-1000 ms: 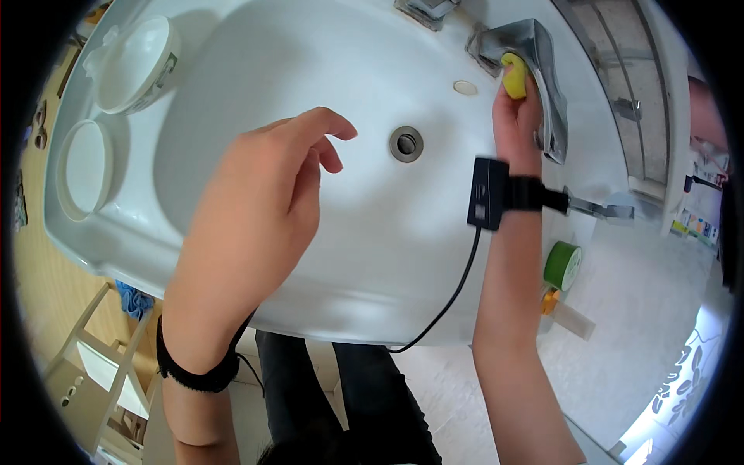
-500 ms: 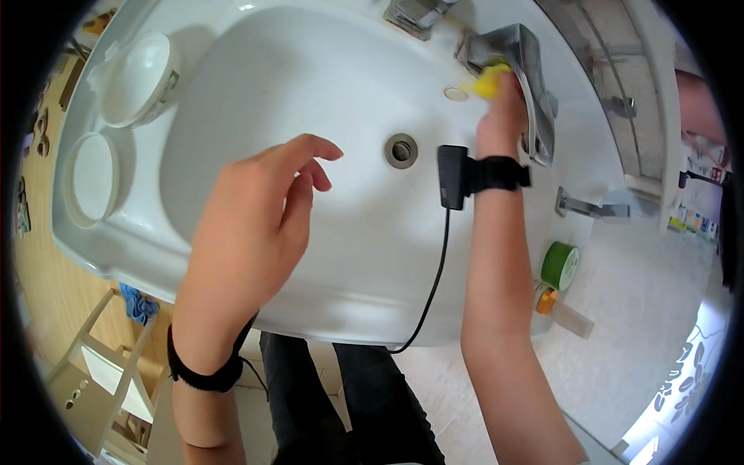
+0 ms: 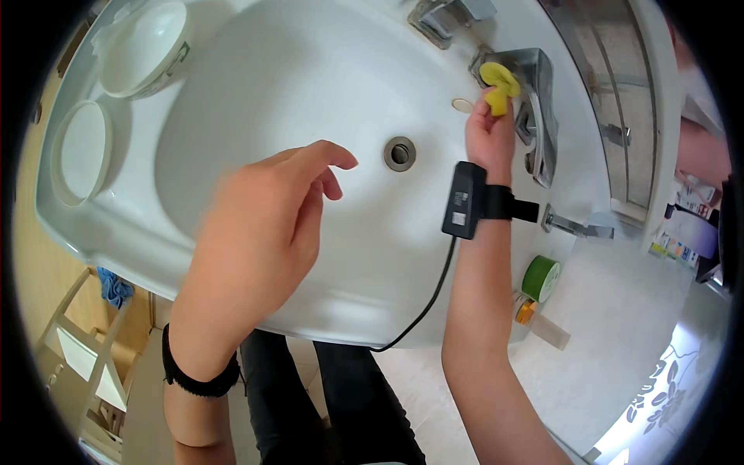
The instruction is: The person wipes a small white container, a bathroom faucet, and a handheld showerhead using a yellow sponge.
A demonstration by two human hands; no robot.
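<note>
My right hand (image 3: 490, 133) pinches a small yellow sponge (image 3: 498, 84) and presses it against the chrome tap (image 3: 538, 101) at the far right of a white washbasin (image 3: 256, 93). A black device (image 3: 463, 199) with a cable is strapped to that wrist. My left hand (image 3: 267, 225) hovers over the basin bowl with its fingers apart and nothing in it, left of the round drain (image 3: 400, 153). A black band circles the left wrist.
A white bowl (image 3: 147, 46) and a white dish (image 3: 80, 151) sit on the basin's left rim. A second chrome fitting (image 3: 443, 15) stands at the back. A green tape roll (image 3: 540, 278) and an orange item lie right of the basin. A wooden stool (image 3: 81, 341) stands lower left.
The right hand has moved the yellow sponge along the tap, from over its spout to its left side. The left hand has stayed over the bowl.
</note>
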